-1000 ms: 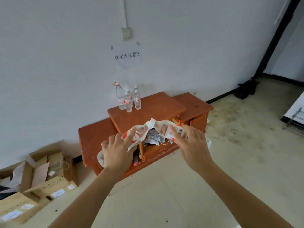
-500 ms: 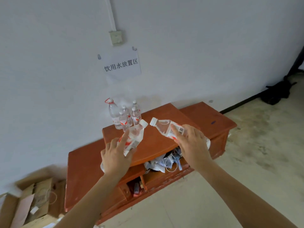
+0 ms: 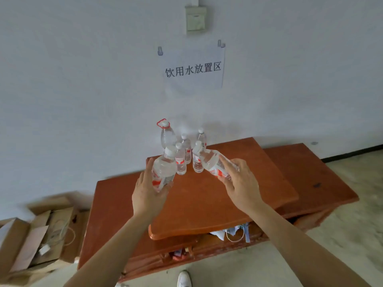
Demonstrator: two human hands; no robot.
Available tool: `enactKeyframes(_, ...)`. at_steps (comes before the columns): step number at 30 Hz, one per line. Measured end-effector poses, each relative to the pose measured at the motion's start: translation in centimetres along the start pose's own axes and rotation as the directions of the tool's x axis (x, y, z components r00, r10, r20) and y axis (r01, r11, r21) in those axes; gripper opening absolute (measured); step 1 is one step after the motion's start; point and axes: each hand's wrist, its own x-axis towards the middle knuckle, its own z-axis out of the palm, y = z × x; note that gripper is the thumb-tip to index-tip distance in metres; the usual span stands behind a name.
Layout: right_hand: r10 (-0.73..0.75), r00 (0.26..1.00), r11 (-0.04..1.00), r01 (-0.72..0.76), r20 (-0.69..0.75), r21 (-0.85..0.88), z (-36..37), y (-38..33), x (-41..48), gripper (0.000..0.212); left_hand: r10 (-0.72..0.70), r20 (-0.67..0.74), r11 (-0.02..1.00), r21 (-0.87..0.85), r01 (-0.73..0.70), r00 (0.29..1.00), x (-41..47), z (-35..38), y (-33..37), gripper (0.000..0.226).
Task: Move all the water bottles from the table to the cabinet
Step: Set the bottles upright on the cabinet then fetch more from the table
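My left hand [image 3: 148, 193] grips a clear water bottle [image 3: 163, 169] with a red and white label, cap tilted up and away. In my right hand [image 3: 241, 184] is a second water bottle [image 3: 215, 163], lying slanted with its cap pointing left. Both bottles hover above the raised top of the orange wooden cabinet [image 3: 217, 195]. At the cabinet's back edge, against the wall, stand several upright bottles [image 3: 181, 160], among them a taller one with a red ring handle [image 3: 166, 135]. The held bottles are just in front of that group.
A paper sign with printed characters [image 3: 192, 68] hangs on the white wall under a switch box [image 3: 195, 19]. Open cardboard boxes [image 3: 39, 239] sit on the floor at left. An open drawer with papers and cords [image 3: 234, 234] shows under the cabinet top. A white shoe [image 3: 184, 278] is below.
I have come closer to the cabinet. Both hands have carried their bottles forward and up, from over the cabinet's front to just before the standing bottles.
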Motion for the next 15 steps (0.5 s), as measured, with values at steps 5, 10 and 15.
enactKeyframes(5, 0.174, 0.981, 0.978, -0.183, 0.089, 0.102, 5.4, 0.7, 6.5, 0.086, -0.157, 0.032, 0.985, -0.07, 0.158, 0.987, 7.8, 2.5, -3.5, 0.071)
enactKeyframes(10, 0.505, 0.818, 0.768, -0.571, 0.273, 0.291, 12.3, 2.7, 8.7, 0.08, -0.26, 0.096, 0.965, -0.011, 0.262, 0.961, 11.7, 6.9, -7.8, 0.07)
enactKeyframes(15, 0.601, 0.664, 0.609, -0.741, 0.445, 0.283, 21.0, 5.7, 9.1, 0.036, -0.382, 0.163, 0.923, 0.026, 0.383, 0.91, 13.2, 12.4, -12.0, 0.075)
